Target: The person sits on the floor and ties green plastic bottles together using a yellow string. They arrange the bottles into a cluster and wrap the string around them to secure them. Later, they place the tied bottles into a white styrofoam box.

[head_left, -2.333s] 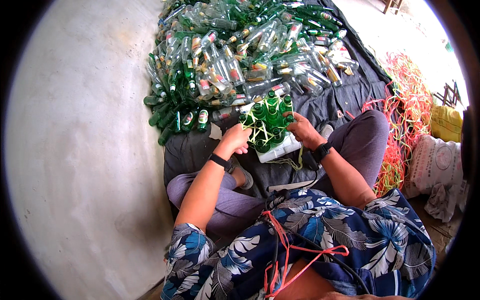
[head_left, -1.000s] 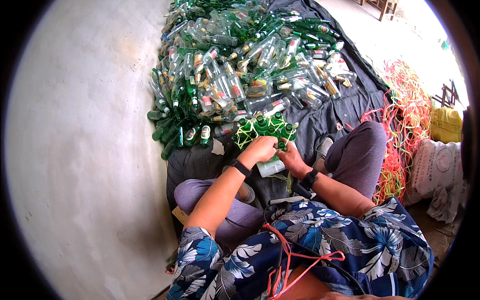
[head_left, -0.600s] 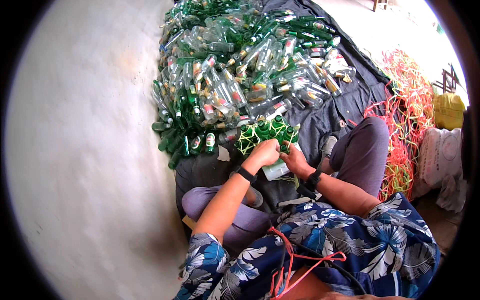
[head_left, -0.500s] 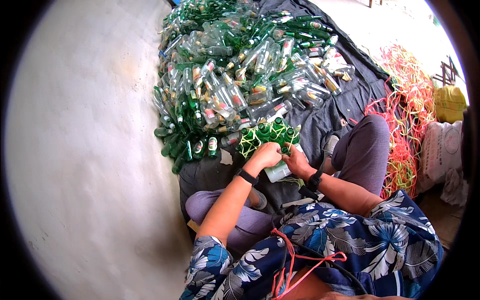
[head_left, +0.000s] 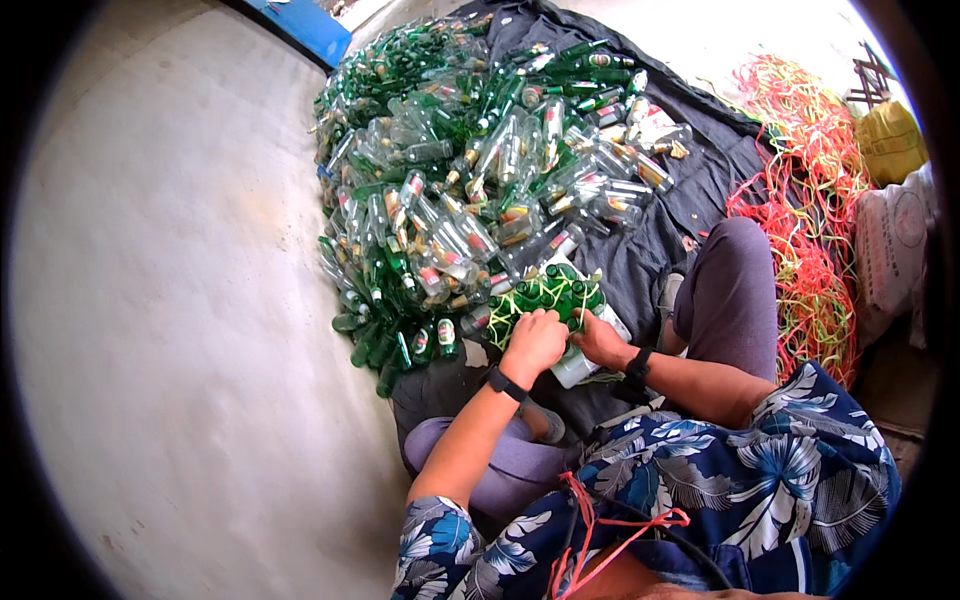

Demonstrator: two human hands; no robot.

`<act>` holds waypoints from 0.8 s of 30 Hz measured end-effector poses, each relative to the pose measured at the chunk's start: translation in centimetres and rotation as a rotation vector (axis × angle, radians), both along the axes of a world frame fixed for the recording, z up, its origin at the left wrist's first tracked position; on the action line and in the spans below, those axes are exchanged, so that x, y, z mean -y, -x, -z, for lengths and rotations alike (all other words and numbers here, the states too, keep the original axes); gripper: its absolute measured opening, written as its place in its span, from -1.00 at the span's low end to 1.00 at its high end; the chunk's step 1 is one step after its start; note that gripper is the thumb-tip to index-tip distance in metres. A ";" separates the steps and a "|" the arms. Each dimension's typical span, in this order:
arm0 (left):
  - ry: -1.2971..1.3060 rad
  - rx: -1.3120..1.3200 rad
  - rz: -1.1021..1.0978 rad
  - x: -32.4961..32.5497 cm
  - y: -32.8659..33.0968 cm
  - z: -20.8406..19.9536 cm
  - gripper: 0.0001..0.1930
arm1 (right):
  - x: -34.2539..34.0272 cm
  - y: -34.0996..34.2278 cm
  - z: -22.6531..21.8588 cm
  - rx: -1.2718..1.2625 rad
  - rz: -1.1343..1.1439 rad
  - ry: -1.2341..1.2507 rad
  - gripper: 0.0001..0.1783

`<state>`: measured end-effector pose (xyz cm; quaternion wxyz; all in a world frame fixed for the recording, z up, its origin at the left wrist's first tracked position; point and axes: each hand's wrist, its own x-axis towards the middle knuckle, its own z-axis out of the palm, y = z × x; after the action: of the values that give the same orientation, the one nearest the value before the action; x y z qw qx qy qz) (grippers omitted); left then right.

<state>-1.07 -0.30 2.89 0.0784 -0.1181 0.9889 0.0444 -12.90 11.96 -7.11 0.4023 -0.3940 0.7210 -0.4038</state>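
Observation:
A bundle of green glass bottles [head_left: 553, 291] stands upright in front of me, with pale yellow-green strip [head_left: 506, 309] laced around the necks. At the near side of this bundle, my left hand [head_left: 537, 342] is closed with its fingers curled down; what they pinch is hidden. My right hand [head_left: 602, 342] is closed at the bundle's near right corner, thumb and fingers beside a bottle neck; what it grips cannot be made out. A whitish block-like piece [head_left: 574, 368] shows below the hands, against the bundle.
A large heap of green and clear bottles [head_left: 450, 200] lies beyond the bundle on a dark sheet [head_left: 700, 170]. Tangled red and yellow-green strips [head_left: 800, 200] lie at right, beside a yellow bag [head_left: 888, 143] and a white sack [head_left: 890, 250]. My bent knee [head_left: 740, 290] borders the work at right.
The view has shifted, and the bundle appears slightly lower. My left hand has drawn a little to the left, so the two hands are slightly farther apart.

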 end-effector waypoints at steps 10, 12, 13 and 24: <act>0.083 0.048 0.032 1.6 1.2 -1.1 -0.83 | 0.3 1.0 -1.7 0.063 -0.040 0.043 -0.27; 0.023 0.051 -0.001 1.7 1.8 -0.9 -0.84 | -0.3 1.4 -0.4 0.061 -0.073 0.115 -0.28; 0.009 0.079 -0.013 1.9 1.7 -0.7 -0.84 | -0.4 1.2 -1.1 0.104 -0.078 0.066 -0.27; -0.154 0.134 -0.136 2.8 2.2 -3.1 -0.80 | -0.5 1.5 0.1 0.022 -0.067 0.135 -0.30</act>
<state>-3.27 -3.07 5.94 0.1501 -0.1811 0.9648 0.1175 -14.39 12.50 -7.20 0.3961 -0.4398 0.6740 -0.4421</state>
